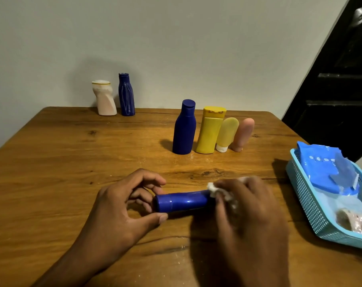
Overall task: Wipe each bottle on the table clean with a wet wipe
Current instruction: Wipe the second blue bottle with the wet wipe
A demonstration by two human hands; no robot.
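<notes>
A small dark blue bottle (182,201) lies on its side just above the wooden table (72,162), cap end to the left. My left hand (122,206) holds that cap end between thumb and fingers. My right hand (250,214) wraps a white wet wipe (214,189) around the bottle's other end, hiding it. Behind them stand a blue bottle (184,128), a yellow bottle (210,130), a pale yellow tube (226,134) and a pink tube (243,134). At the far edge are a white bottle (104,98) and a ribbed blue bottle (126,95).
A light blue plastic basket (306,204) sits at the table's right edge, holding a blue wet wipe pack (323,168) and a crumpled used wipe (350,221). A grey wall rises behind the table, and a dark door stands at the upper right.
</notes>
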